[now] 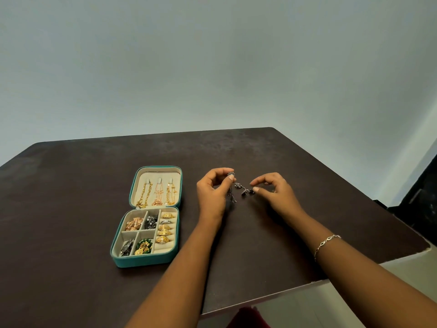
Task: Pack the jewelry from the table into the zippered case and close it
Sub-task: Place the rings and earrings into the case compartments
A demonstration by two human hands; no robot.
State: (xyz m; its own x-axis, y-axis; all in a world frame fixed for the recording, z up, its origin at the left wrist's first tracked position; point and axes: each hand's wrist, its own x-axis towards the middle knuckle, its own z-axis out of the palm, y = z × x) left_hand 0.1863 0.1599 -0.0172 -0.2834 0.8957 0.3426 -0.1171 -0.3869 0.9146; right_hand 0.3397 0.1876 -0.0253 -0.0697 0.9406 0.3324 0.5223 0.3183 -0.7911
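Note:
A teal zippered case lies open on the dark table, left of my hands. Its lid holds three gold chains. The tray below holds gold rings and earrings in several compartments. My left hand pinches a small dark silver earring between thumb and fingertips, with a dangling part below it. Two more dark silver pieces lie on the table between my hands. My right hand hovers at them with thumb and forefinger curled close to the right piece; whether it grips is unclear.
The dark brown table ends in a white edge at the right front. A pale wall stands behind it. A dark piece of furniture is at the far right. My right wrist wears a silver bracelet.

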